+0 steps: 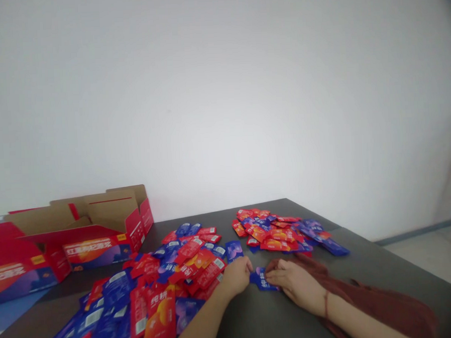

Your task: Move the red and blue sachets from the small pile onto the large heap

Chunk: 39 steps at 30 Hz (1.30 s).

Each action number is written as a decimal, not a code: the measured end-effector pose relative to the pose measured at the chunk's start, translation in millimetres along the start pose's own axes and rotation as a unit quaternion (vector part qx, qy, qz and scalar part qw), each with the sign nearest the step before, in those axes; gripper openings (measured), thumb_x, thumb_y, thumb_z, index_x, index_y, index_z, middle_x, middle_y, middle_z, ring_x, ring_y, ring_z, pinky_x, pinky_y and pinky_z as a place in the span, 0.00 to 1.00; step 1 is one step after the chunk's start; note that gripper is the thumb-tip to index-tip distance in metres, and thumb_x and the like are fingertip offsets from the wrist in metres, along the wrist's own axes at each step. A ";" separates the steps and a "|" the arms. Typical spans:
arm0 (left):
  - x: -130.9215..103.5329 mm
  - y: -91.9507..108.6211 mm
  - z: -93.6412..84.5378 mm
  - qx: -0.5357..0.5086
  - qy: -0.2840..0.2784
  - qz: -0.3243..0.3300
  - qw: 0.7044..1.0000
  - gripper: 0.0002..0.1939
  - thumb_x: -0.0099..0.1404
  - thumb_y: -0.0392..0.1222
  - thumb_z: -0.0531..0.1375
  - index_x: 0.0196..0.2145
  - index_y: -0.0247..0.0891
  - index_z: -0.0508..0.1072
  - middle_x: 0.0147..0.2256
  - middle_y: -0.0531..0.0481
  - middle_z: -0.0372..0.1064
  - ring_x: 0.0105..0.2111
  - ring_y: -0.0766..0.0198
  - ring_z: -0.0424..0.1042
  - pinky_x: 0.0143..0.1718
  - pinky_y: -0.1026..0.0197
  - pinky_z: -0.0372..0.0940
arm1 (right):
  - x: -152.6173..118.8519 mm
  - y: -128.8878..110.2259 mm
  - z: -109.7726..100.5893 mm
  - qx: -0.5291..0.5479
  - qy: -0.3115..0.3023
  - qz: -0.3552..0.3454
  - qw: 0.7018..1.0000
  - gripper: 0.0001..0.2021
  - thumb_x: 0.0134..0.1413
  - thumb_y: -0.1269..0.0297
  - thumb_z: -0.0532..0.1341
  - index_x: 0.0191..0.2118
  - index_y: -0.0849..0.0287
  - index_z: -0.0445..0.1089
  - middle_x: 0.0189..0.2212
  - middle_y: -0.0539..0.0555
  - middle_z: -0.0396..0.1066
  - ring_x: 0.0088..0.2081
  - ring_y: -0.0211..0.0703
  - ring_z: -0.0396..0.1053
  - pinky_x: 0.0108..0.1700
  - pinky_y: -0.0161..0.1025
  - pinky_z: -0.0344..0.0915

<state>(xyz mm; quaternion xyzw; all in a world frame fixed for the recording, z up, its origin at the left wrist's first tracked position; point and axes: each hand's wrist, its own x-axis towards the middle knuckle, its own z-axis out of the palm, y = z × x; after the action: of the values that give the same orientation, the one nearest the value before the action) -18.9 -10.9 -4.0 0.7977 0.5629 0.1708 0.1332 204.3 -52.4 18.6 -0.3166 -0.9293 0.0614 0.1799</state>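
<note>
The blue sachet (263, 283) lies on the dark tabletop (265, 319), right of the near sachet pile (192, 270) and on the near side of the far sachet pile (275, 234). The person's left hand (237, 276) has its fingers curled in, apparently pinching the sachet's left edge. The right hand (296, 284) rests its fingers over the other end, next to the brown cloth (369, 299).

Should that pinch loosen under a sideways push, the slick wrapper could skid or twist. Heavy pressure might strain a seam, if the sachet is full. The left forearm runs against the near pile — an outward swing of the elbow could spill loose sachets. Dragging the bunched cloth could disturb the far pile too.

The right fingers cover one end of the sachet, and whether they also grip cloth cannot be told. The left thumb's contact is blurred, as is the fine print. The left-hand printed carton (23, 282) is cut off by the frame — and the near pile runs out below.
</note>
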 end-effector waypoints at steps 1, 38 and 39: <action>0.1 0.0 0.1 0.001 0.000 0.000 1.000 0.12 0.61 0.30 0.51 0.38 0.41 0.70 0.37 0.52 0.71 0.37 0.64 0.68 0.37 0.66 0.59 | 3.7 -0.5 2.0 -0.005 -0.007 -0.009 1.000 0.19 0.62 0.70 0.47 0.48 0.52 0.73 0.47 0.53 0.74 0.45 0.45 0.65 0.48 0.42 0.58; 1.8 13.9 3.7 0.109 -0.018 0.026 0.994 0.27 0.63 0.31 0.47 0.54 0.53 0.67 0.44 0.47 0.62 0.39 0.59 0.68 0.41 0.59 0.62 | 50.0 12.1 19.6 -0.139 0.020 0.164 0.976 0.16 0.57 0.75 0.50 0.39 0.59 0.74 0.37 0.57 0.76 0.42 0.48 0.67 0.46 0.40 0.59; 2.0 12.8 3.9 0.103 -0.020 0.024 0.994 0.27 0.62 0.30 0.48 0.55 0.53 0.67 0.44 0.47 0.62 0.40 0.59 0.68 0.41 0.60 0.61 | 42.8 14.1 15.6 -0.141 0.024 0.169 0.975 0.16 0.57 0.75 0.49 0.41 0.60 0.74 0.38 0.57 0.76 0.42 0.49 0.67 0.46 0.41 0.59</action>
<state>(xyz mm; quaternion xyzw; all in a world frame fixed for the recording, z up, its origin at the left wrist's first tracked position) -5.8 -13.4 -2.1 0.8237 0.5553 0.0992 0.0571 175.0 -15.1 13.6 -0.4925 -0.8572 -0.0482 0.1427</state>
